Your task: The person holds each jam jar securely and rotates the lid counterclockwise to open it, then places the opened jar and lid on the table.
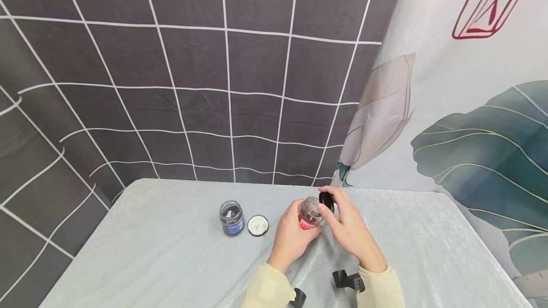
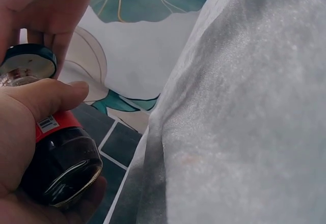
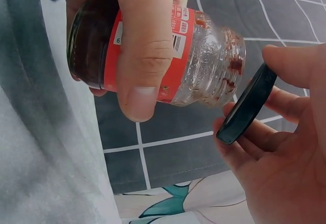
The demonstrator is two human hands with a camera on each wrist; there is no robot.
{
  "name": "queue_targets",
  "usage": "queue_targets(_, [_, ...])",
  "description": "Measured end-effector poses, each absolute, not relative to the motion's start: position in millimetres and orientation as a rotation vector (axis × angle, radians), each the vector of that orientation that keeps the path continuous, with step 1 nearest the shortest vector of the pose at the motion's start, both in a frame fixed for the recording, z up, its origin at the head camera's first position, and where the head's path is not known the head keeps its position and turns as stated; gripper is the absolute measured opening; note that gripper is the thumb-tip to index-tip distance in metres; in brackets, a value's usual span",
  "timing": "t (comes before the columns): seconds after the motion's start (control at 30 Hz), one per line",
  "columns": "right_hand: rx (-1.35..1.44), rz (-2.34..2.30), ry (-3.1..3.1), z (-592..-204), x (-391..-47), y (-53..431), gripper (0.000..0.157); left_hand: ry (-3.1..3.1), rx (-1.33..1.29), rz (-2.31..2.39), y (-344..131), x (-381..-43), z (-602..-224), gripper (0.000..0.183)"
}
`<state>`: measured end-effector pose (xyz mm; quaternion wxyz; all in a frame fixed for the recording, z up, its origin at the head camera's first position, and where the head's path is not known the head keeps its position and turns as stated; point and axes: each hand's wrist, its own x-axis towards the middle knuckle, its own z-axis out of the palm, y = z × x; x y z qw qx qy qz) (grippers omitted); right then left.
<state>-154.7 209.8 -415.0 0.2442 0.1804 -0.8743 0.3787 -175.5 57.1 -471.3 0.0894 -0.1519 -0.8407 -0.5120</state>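
My left hand (image 1: 291, 234) grips a glass jar (image 1: 311, 209) with a red label, fingers wrapped round its body and its mouth uncovered. In the right wrist view the jar's glass (image 3: 206, 63) has reddish-brown smears near the threaded neck, with dark contents toward the base. My right hand (image 1: 352, 229) pinches a black lid (image 3: 248, 104) by its edge, tilted just off the jar's mouth. The lid's pale underside (image 2: 31, 66) shows in the left wrist view. Left of my hands stands an open glass jar (image 1: 231, 220) with a blue label.
A second lid (image 1: 258, 226) lies on the table beside the blue-labelled jar, pale inside facing up. Light grey cloth (image 1: 171, 241) covers the table. Behind it hangs a dark curtain (image 1: 192, 61) with white grid lines, and a leaf-patterned one (image 1: 471, 156) hangs at right.
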Motion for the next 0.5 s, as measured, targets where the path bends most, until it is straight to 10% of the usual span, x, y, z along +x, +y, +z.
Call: queue_targets(0.5, [0.427, 1.041, -2.41, -414.7, -154.8, 210.7, 0.035, -2.518, -0.4, -1.626, 56.4, -174.0, -467.5, 0.07])
